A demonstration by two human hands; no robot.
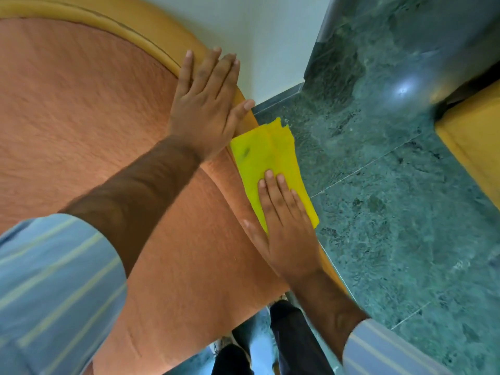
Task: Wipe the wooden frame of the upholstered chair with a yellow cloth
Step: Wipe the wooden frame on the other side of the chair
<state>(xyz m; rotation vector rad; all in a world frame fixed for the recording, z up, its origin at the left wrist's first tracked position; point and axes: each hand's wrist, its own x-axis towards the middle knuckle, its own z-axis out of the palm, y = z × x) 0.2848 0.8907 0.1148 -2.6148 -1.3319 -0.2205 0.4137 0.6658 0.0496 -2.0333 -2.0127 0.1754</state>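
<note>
The upholstered chair fills the left half of the view, its orange fabric [81, 117] bordered by a curved light wooden frame [113, 23]. A folded yellow cloth [266, 155] lies over the frame's right edge. My right hand [284, 228] presses flat on the cloth's lower part, fingers together on top of it. My left hand [205, 104] rests flat and open on the frame and fabric just above the cloth, fingers spread, thumb near the cloth's top corner. The frame under the cloth and hands is hidden.
Green marble floor [392, 212] spreads to the right, meeting a white wall [257, 36] with a dark skirting. Another yellow-tan piece of furniture [473, 147] stands at the right edge. My dark trousers and feet [270, 342] show at the bottom, close to the chair.
</note>
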